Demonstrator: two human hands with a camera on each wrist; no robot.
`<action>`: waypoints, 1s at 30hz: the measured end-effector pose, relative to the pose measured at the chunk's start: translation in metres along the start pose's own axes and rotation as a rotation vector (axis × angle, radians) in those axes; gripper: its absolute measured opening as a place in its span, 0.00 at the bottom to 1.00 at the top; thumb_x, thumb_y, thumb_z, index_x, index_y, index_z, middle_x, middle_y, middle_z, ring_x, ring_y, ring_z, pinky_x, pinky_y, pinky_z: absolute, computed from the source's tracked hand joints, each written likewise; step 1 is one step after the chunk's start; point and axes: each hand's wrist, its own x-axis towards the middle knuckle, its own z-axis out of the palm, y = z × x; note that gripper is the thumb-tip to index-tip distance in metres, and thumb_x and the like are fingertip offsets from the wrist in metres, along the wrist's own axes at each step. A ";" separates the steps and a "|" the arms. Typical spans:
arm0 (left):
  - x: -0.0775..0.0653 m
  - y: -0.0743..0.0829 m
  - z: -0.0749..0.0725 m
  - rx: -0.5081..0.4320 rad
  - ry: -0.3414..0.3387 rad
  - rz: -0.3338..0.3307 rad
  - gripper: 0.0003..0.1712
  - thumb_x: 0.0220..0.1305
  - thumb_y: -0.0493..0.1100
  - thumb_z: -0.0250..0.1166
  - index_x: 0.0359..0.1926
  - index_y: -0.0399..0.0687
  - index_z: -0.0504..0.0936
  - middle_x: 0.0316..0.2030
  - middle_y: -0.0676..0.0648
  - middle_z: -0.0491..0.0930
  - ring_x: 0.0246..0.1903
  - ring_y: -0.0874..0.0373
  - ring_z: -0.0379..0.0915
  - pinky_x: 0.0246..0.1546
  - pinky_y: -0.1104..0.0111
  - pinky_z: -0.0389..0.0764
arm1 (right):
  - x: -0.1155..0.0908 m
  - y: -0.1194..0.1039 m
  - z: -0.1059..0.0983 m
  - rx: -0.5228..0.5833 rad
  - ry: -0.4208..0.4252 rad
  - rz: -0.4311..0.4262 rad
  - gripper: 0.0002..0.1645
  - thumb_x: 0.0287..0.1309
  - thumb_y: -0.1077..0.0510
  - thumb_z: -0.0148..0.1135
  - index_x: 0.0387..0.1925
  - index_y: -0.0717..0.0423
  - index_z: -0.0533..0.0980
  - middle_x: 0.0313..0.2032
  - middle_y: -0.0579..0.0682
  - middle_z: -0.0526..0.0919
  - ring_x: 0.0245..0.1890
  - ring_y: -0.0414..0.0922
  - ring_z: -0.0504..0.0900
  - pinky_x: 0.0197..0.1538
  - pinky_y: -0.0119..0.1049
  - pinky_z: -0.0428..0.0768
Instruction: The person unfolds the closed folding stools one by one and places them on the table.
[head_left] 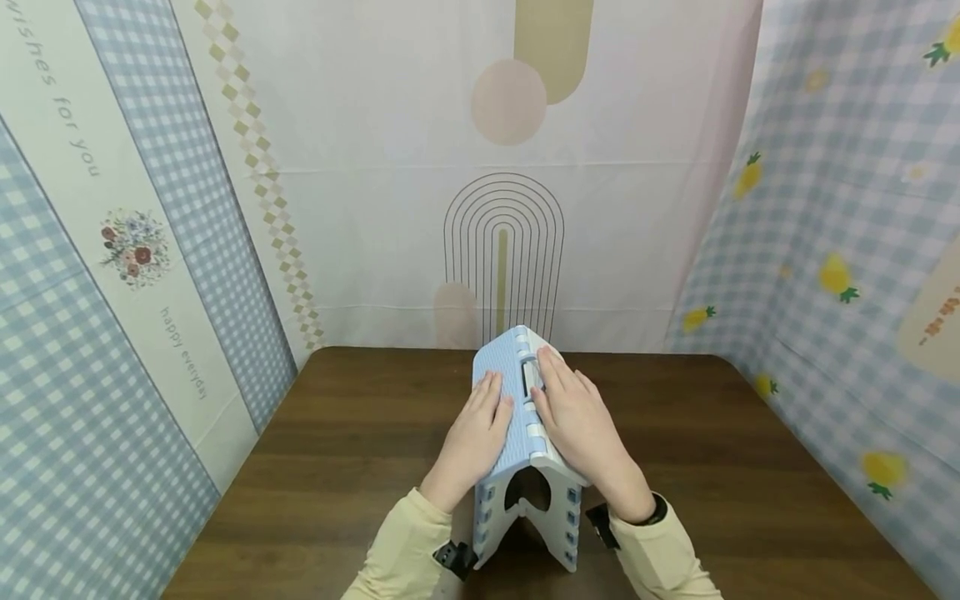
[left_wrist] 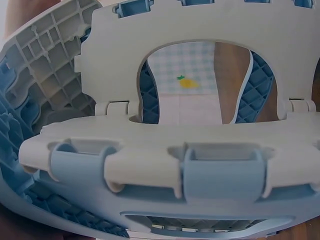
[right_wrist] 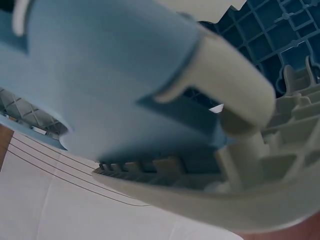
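A folding step stool (head_left: 491, 357) stands on the wooden table, its top half folded into a peak along the middle hinge. One half of its top is light blue and the other is white. My left hand (head_left: 472, 442) lies with extended fingers on the blue half. On the white half rests my right hand (head_left: 585, 421), fingers stretched out beside the handle slot. The left wrist view shows the stool's white leg panel (left_wrist: 110, 55) with an arched opening and blue hinge parts. Close up in the right wrist view are a blue panel (right_wrist: 115, 65) and white ribbed edge; the fingers are hidden there.
The dark brown table (head_left: 337, 467) extends to both sides of the stool. A white patterned cloth (head_left: 360, 208) hangs behind it. Blue checked cloths hang at the left (head_left: 67, 350) and right (head_left: 825, 208). Black straps (head_left: 454, 557) circle both cuffs.
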 end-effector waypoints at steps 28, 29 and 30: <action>0.002 0.001 -0.009 0.292 -0.087 -0.004 0.33 0.67 0.55 0.37 0.67 0.42 0.53 0.69 0.43 0.48 0.69 0.52 0.41 0.69 0.58 0.46 | -0.008 0.006 0.022 0.173 -0.144 0.157 0.32 0.66 0.47 0.39 0.64 0.61 0.55 0.66 0.57 0.57 0.66 0.51 0.57 0.65 0.49 0.60; 0.002 0.001 -0.009 0.306 -0.092 -0.006 0.33 0.67 0.56 0.37 0.67 0.42 0.53 0.69 0.43 0.48 0.69 0.52 0.41 0.69 0.59 0.46 | -0.007 0.006 0.022 0.166 -0.145 0.154 0.32 0.66 0.47 0.39 0.64 0.62 0.56 0.66 0.57 0.58 0.66 0.52 0.58 0.65 0.49 0.60; 0.002 0.001 -0.009 0.315 -0.094 -0.005 0.33 0.67 0.55 0.38 0.67 0.42 0.53 0.69 0.43 0.48 0.69 0.52 0.41 0.69 0.59 0.46 | -0.007 0.006 0.023 0.158 -0.147 0.153 0.32 0.66 0.47 0.39 0.64 0.62 0.56 0.66 0.57 0.58 0.66 0.52 0.58 0.65 0.50 0.60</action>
